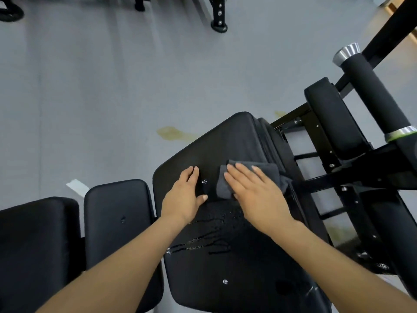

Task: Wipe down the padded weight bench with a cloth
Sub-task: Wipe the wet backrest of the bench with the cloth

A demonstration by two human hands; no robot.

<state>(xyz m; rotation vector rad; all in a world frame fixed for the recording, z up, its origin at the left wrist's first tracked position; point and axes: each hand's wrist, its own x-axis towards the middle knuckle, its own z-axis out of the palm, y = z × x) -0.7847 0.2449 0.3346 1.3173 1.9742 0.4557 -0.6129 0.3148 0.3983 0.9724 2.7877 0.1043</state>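
Note:
A black padded bench pad (216,145) fills the middle of the view, with wet streaks and droplets (209,240) across its near half. A dark grey cloth (268,171) lies on the pad near its right edge. My right hand (252,190) presses flat on the cloth with straight fingers. My left hand (185,195) rests flat on the bare pad just left of the cloth, fingers straight and thumb spread toward it.
Two more black pads (117,222) (33,245) sit to the left. A black metal frame (338,177) with a smaller pad (334,118) and a foam roller (374,91) stands to the right. Grey floor with a yellowish stain (171,132) lies beyond.

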